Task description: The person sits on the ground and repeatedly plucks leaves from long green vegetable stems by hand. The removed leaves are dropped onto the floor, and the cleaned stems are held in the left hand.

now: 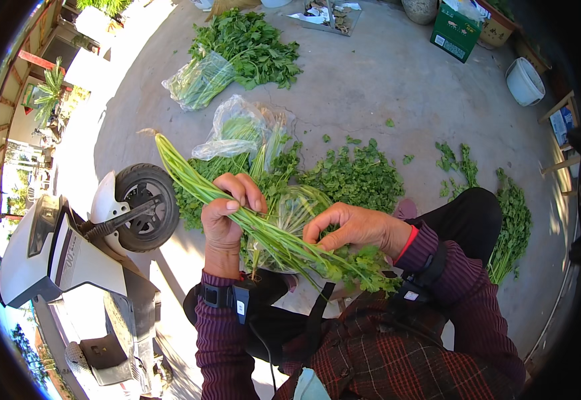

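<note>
A long bunch of leafy green stalks (pixel 265 226), coriander or celery by its look, lies slantwise across my lap. My left hand (pixel 228 212) grips it around the middle of the stems, thumb on top, with the pale root end pointing up and left. Thumb and fingers of my right hand (pixel 355 227) pinch stems near the leafy end. Beneath the bunch is a clear plastic bag (pixel 295 207) with more stalks, partly hidden by my hands. Just beyond my right hand spreads a heap of loose green leaves (pixel 355 175).
Bagged stalks (pixel 243 127) and a leafy pile (pixel 245 45) lie farther out on the concrete floor (pixel 355 95). More greens (pixel 510 227) rest beside my right knee. A scooter's front wheel (pixel 145 207) stands close at left. A dustpan (pixel 328 17), green box (pixel 455 32) and white bucket (pixel 524 82) sit farther off.
</note>
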